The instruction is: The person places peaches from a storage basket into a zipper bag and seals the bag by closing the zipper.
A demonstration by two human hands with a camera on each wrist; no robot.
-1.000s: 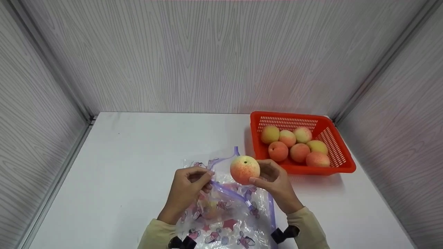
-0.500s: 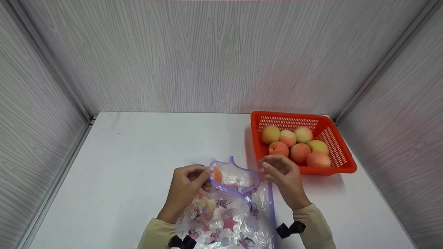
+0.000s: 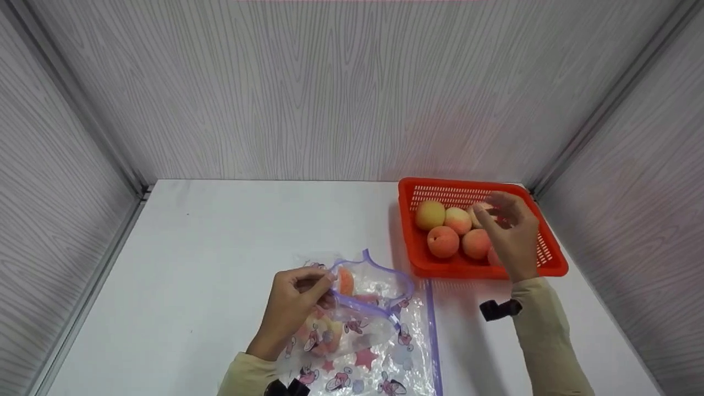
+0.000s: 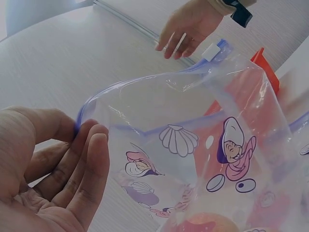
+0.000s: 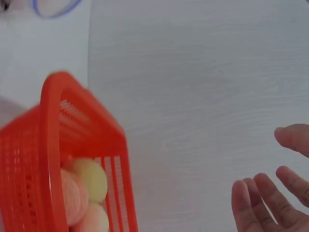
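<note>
In the head view my left hand [image 3: 294, 302] pinches the purple zip edge of a clear printed zip bag [image 3: 379, 344], whose mouth gapes. The left wrist view shows thumb and fingers at that edge, with a white slider [image 4: 211, 51] farther along it. Peaches [image 3: 330, 334] show through the plastic. My right hand [image 3: 511, 234] hovers over the right part of the red basket [image 3: 445, 270], fingers spread and holding nothing. It hides some of the peaches there; others, such as an orange-red peach [image 3: 443, 242], lie in plain sight.
The bag lies on a white table [image 3: 231, 242], in front of the basket. Pale wood-grain panels [image 3: 330, 93] rise behind the table and on both sides. The basket stands near the back right corner.
The right hand let go of a peach at the bag's mouth and has moved right and back, over the basket. A peach now shows inside the bag's mouth. The left hand keeps its grip.
</note>
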